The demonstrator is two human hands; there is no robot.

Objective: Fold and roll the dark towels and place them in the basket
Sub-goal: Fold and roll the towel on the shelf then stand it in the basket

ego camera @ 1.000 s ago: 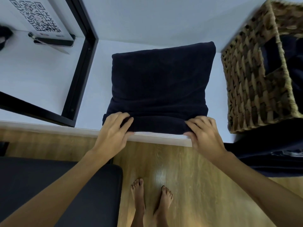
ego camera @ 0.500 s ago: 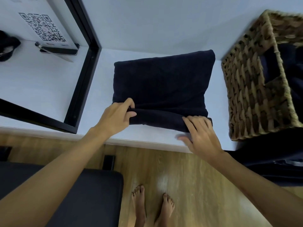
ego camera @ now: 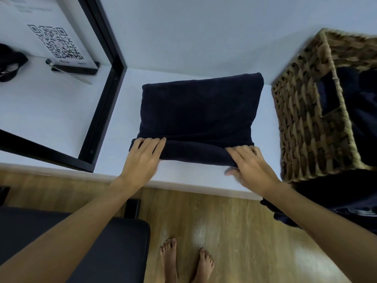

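A dark navy towel (ego camera: 200, 111) lies folded on the white table (ego camera: 193, 179), its near edge turned into a low roll. My left hand (ego camera: 142, 158) grips the roll's left end, fingers laid over the top. My right hand (ego camera: 251, 166) grips the right end, fingers on top and thumb under the near side. At the right stands a woven wicker basket (ego camera: 302, 119) holding dark towels (ego camera: 363, 111).
A black metal frame (ego camera: 102, 103) borders the table on the left, with a QR-code card (ego camera: 57, 41) and scissors behind it. More dark cloth (ego camera: 336, 197) hangs off the table edge below the basket. A black bench (ego camera: 91, 242) stands on the wooden floor.
The roll has advanced away from the table's near edge, leaving white table in front of it. Both hands moved forward with it and reset over the roll's ends.
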